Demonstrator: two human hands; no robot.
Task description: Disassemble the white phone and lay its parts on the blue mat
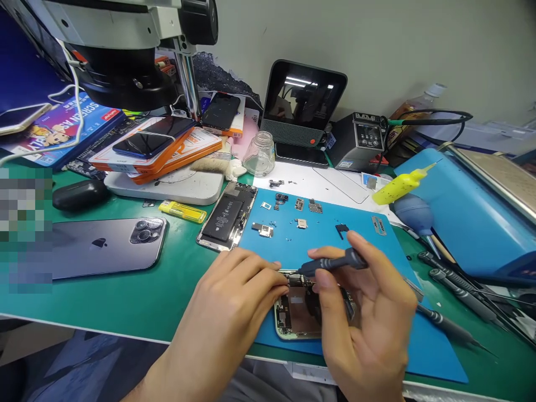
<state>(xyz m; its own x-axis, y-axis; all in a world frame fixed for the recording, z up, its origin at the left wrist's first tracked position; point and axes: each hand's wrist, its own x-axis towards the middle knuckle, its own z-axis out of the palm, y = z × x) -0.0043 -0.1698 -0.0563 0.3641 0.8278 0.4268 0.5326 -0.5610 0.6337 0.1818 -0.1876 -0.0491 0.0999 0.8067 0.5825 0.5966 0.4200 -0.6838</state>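
An opened phone body [298, 315] lies on the blue mat [431, 357] near the front edge, its inner parts exposed. My left hand [228, 301] rests on its left side, fingers curled and pressed against its top edge. My right hand [368, 312] is closed round a dark screwdriver [335, 262], whose tip points left at the phone's top edge, close to my left fingertips. Several small removed parts and screws [299, 206] lie spread on the mat beyond the phone.
A second opened phone with its battery [227, 216] lies at the mat's left edge. A dark phone [104, 245] lies face down on the green table. Further screwdrivers [456, 290], a yellow squeeze bottle [400, 187], a glass jar [259, 154], a yellow lighter [183, 211] and a microscope [121, 39] surround the work area.
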